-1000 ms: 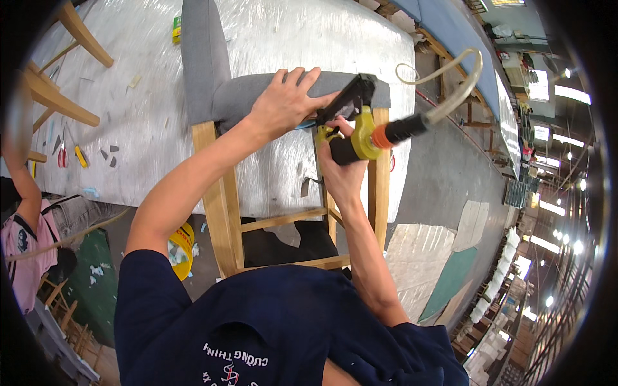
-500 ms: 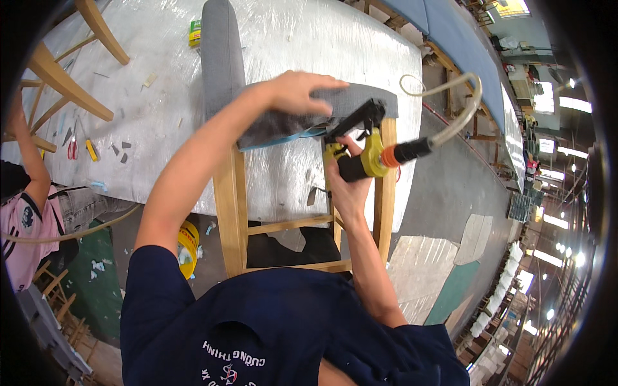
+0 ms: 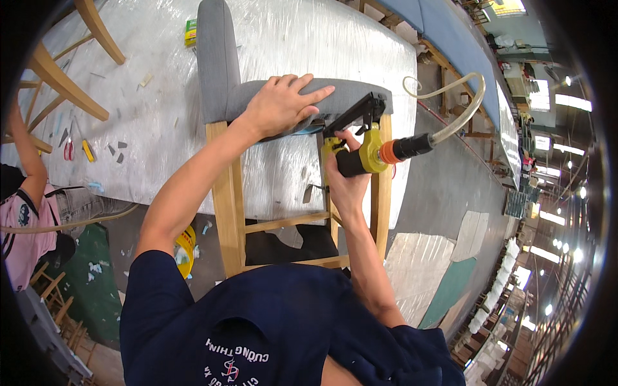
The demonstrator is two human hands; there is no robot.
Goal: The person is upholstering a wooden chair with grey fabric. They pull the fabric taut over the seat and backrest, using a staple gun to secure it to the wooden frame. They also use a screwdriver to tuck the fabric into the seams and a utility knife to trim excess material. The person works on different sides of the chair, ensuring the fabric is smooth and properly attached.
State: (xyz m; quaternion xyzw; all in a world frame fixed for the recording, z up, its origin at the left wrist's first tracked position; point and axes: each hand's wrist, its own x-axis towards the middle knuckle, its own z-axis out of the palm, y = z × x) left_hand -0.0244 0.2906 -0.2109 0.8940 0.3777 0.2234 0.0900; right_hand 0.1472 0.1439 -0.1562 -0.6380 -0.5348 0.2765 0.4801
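A wooden chair frame (image 3: 228, 206) is laid on its side across the near edge of a plastic-covered worktable (image 3: 309, 38), its legs pointing toward the person and its grey upholstered seat (image 3: 335, 96) facing away. The left hand (image 3: 280, 103) is spread flat, fingers extended, and pressed on the grey fabric at the seat edge; nothing is gripped by it. The right hand (image 3: 344, 183) is clenched around the handle of a yellow and black pneumatic stapler (image 3: 360, 138), whose black nose is set against the underside of the seat just right of the left hand; a clear air hose (image 3: 460, 106) loops away to the right from an orange coupling. The fabric is already drawn smooth over the seat and the grey backrest (image 3: 212, 58), so the upholstery is judged largely fitted, with fastening along the lower seat edge in hand; how many staples are driven cannot be told, since that edge is hidden by the hands. A small green and yellow box (image 3: 191, 31) lies on the far part of the table, left of the backrest; its print is too small to make out. A yellow round container (image 3: 187, 248) stands on the floor, near left, below the table edge. No signs are visible.
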